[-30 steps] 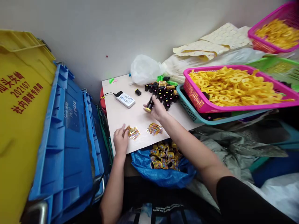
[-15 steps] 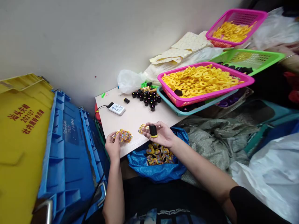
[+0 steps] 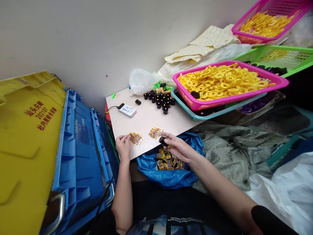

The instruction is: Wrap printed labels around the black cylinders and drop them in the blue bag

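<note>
The person's right hand [image 3: 178, 148] is clamping a black cylinder [image 3: 162, 141] between thumb and fingers, holding it just past the near edge of a pale board [image 3: 144, 122], over a blue bag [image 3: 149, 166] of wrapped cylinders [image 3: 167, 161]. The left hand [image 3: 124, 147] is resting at that same edge, its fingers [image 3: 123, 138] drawn together right beside a small heap of foil wrappers [image 3: 136, 138] — whether they are pinching one, I cannot tell. A second heap of wrappers [image 3: 155, 133] is lying between the hands, just beyond the right fingertips. Farther along the board, bare black cylinders [image 3: 158, 101] are standing in a cluster, and a white device [image 3: 127, 110] is lying to their left. On the right, a pink basket [image 3: 234, 98] of yellow rings [image 3: 220, 81] is sitting tilted on a teal tray [image 3: 186, 109] — a blue crate [image 3: 78, 153] and yellow lid [image 3: 29, 156] are filling the left side.
</note>
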A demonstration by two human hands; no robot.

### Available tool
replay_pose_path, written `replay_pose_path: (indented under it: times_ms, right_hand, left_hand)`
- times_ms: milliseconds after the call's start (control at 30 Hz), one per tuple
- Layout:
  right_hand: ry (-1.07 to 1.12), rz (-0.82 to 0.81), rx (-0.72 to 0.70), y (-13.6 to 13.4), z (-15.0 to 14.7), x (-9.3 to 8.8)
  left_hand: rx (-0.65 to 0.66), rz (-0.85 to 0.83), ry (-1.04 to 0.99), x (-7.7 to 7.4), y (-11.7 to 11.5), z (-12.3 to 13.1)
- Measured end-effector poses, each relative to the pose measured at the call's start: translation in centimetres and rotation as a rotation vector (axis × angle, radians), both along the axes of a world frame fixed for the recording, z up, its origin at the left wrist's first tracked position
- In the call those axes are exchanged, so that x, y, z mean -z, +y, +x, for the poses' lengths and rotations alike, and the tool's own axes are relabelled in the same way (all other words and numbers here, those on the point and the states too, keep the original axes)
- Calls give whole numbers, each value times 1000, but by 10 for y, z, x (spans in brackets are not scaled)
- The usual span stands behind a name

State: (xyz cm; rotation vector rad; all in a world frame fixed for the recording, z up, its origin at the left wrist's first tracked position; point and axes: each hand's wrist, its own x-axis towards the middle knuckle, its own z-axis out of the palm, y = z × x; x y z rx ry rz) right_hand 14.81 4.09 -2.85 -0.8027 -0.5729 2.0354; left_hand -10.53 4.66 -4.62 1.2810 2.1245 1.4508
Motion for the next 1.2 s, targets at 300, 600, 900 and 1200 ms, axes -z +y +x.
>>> replay_pose_path:
  times_ms: [300,600,900,1200]
  right_hand:
    - [-132,301,97,3,-13,-40]
    - [-100,328,119,0,-9,-54]
    - [-31,270,83,-2,1,-53]
    - [-193,338,52,0,3,-48]
  left_hand:
    - [223,73,-550,-52,-26,57]
    - [311,64,-627,-61,-38,74]
    - [346,5,-748,-61,-37,81]
    - [409,-81,-782,-71,-37,83]
